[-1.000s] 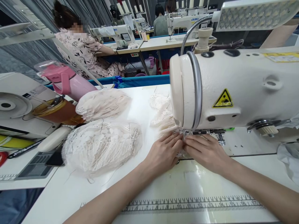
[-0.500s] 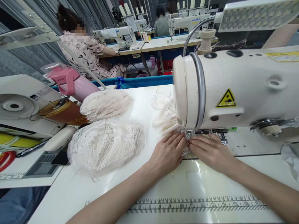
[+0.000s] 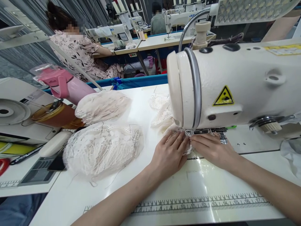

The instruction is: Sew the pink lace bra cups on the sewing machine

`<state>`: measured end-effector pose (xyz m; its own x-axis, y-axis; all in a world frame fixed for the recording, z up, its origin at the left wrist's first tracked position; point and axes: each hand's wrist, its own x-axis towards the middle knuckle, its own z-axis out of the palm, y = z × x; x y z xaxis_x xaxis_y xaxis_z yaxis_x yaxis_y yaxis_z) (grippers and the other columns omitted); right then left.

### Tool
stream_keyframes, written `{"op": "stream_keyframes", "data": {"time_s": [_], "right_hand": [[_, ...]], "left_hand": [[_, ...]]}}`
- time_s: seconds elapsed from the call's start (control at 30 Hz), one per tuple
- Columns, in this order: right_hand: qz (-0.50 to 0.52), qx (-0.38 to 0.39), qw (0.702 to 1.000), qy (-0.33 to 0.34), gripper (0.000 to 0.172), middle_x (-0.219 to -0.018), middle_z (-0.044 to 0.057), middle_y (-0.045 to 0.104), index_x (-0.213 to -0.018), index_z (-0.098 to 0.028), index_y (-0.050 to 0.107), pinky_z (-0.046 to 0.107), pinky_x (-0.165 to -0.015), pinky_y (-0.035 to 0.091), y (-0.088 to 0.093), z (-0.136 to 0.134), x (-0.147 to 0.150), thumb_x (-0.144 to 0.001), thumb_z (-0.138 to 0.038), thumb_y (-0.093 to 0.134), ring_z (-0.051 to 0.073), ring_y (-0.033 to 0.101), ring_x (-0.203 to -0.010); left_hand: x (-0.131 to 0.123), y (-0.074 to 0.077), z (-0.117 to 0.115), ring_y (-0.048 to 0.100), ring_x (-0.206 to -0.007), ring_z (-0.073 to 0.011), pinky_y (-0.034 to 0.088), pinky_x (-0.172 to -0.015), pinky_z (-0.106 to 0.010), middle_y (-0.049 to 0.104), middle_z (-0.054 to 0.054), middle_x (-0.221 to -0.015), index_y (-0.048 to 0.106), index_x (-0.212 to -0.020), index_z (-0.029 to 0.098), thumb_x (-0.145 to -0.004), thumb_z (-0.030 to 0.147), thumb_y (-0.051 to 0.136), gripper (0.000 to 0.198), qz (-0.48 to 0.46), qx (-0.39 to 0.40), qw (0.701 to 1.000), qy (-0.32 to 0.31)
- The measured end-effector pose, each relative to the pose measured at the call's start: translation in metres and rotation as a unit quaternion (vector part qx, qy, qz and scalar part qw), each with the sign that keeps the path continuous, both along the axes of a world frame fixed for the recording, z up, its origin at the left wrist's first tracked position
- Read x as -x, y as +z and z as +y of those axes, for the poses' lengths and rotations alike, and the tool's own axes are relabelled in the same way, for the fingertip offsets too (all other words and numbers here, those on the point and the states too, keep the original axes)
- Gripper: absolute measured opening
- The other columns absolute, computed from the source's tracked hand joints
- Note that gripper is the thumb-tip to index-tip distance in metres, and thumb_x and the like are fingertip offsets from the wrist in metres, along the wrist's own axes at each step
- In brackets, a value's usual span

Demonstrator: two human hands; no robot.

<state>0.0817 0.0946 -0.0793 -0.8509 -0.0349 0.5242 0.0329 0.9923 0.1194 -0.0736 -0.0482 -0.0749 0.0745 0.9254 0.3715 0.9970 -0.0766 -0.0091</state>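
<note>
One lace piece [image 3: 190,150] pressed flat by left hand [image 3: 170,153], right hand [image 3: 210,149], fingers outstretched; two bundles [image 3: 103,147] [image 3: 102,105].

A yellow warning triangle [image 3: 223,96] stands on the sewing machine [image 3: 244,75]. The printed ruler [image 3: 199,202] along the table [image 3: 145,103] edge runs through numbers up to 17.

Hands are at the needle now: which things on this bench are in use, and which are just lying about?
In use: left hand and right hand, both pressed on the lace piece; sewing machine.
Lying about: near lace bundle, far lace bundle, pink flask, brown jar, printed ruler.
</note>
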Motion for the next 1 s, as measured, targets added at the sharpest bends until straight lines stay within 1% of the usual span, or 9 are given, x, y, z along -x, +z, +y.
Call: {"op": "stream_keyframes", "data": {"time_s": [0.1,0.2,0.33,0.47,0.53,0.63,0.77,0.9,1.0], "right_hand": [[0.020,-0.039,0.999,-0.013,0.022,-0.103,-0.002,0.072,-0.096,-0.018,0.066,0.032,-0.066,0.035,0.004,0.002,0.000,-0.086,-0.006,0.051,0.012,0.062,-0.086],[0.022,-0.066,0.997,-0.020,0.021,-0.103,-0.001,0.072,-0.097,-0.018,0.067,0.034,-0.066,0.033,0.007,0.004,0.000,-0.088,-0.008,0.051,0.014,0.062,-0.085],[0.025,-0.085,0.995,-0.037,0.017,-0.098,-0.001,0.073,-0.096,-0.019,0.067,0.035,-0.065,0.033,0.007,0.006,0.000,-0.088,-0.012,0.054,0.014,0.062,-0.072],[0.032,-0.101,0.994,-0.033,0.015,-0.095,-0.001,0.073,-0.096,-0.019,0.067,0.034,-0.066,0.035,0.009,0.008,0.000,-0.088,-0.014,0.056,0.014,0.063,-0.075],[0.027,-0.110,0.993,-0.037,0.014,-0.095,-0.001,0.074,-0.094,-0.020,0.068,0.033,-0.065,0.036,0.011,0.009,0.001,-0.089,-0.015,0.055,0.014,0.063,-0.073],[0.029,-0.114,0.992,-0.037,0.015,-0.094,-0.002,0.074,-0.093,-0.020,0.068,0.033,-0.065,0.037,0.013,0.008,0.002,-0.089,-0.014,0.055,0.013,0.061,-0.068],[0.018,-0.090,0.996,-0.020,0.021,-0.100,-0.003,0.073,-0.098,-0.019,0.067,0.031,-0.065,0.038,0.010,0.007,0.001,-0.088,-0.009,0.053,0.012,0.062,-0.078],[-0.039,-0.068,0.997,0.008,0.031,-0.113,0.002,0.070,-0.109,-0.017,0.064,0.030,-0.074,0.043,0.004,0.005,0.000,-0.087,-0.002,0.047,0.015,0.062,-0.096],[-0.031,-0.072,0.997,0.026,0.029,-0.110,0.002,0.070,-0.108,-0.016,0.064,0.032,-0.080,0.045,0.005,0.000,0.003,-0.088,-0.003,0.047,0.016,0.061,-0.101]], "left_hand": [[-0.001,0.001,0.000,0.056,-0.122,-0.0262,0.039,-0.108,-0.045,0.062,-0.009,-0.127,0.059,-0.124,0.014,-0.089,0.025,0.048,0.038,0.005,-0.002,1.000,0.000],[-0.001,0.002,0.001,0.056,-0.121,-0.0266,0.038,-0.109,-0.046,0.063,-0.009,-0.127,0.058,-0.125,0.016,-0.090,0.025,0.048,0.038,0.006,0.001,1.000,0.000],[-0.002,0.001,0.001,0.055,-0.123,-0.0272,0.038,-0.109,-0.047,0.063,-0.010,-0.126,0.057,-0.127,0.016,-0.091,0.025,0.049,0.038,0.010,-0.002,1.000,-0.002],[-0.002,0.001,0.001,0.055,-0.122,-0.0266,0.039,-0.108,-0.047,0.063,-0.009,-0.125,0.057,-0.126,0.018,-0.093,0.028,0.050,0.036,0.031,-0.009,0.999,0.002],[-0.002,0.001,0.000,0.055,-0.122,-0.0252,0.040,-0.108,-0.045,0.061,-0.009,-0.129,0.057,-0.126,0.017,-0.094,0.025,0.049,0.034,0.052,-0.019,0.998,-0.015],[0.001,0.000,-0.002,0.055,-0.122,-0.0218,0.042,-0.106,-0.041,0.059,-0.009,-0.132,0.055,-0.127,0.011,-0.094,0.014,0.045,0.035,0.073,-0.018,0.995,-0.061],[0.007,0.000,-0.004,0.057,-0.121,-0.0222,0.040,-0.108,-0.043,0.062,-0.011,-0.127,0.056,-0.126,0.008,-0.094,0.015,0.044,0.034,0.055,-0.008,0.995,-0.086],[0.016,0.004,-0.006,0.054,-0.124,-0.0222,0.033,-0.114,-0.045,0.062,-0.010,-0.127,0.059,-0.123,0.010,-0.094,0.017,0.043,0.034,0.020,0.007,0.996,-0.088],[0.022,0.007,-0.007,0.055,-0.123,-0.0215,0.031,-0.115,-0.045,0.063,-0.008,-0.127,0.061,-0.120,0.012,-0.094,0.016,0.040,0.034,0.011,0.010,0.996,-0.093]]}}
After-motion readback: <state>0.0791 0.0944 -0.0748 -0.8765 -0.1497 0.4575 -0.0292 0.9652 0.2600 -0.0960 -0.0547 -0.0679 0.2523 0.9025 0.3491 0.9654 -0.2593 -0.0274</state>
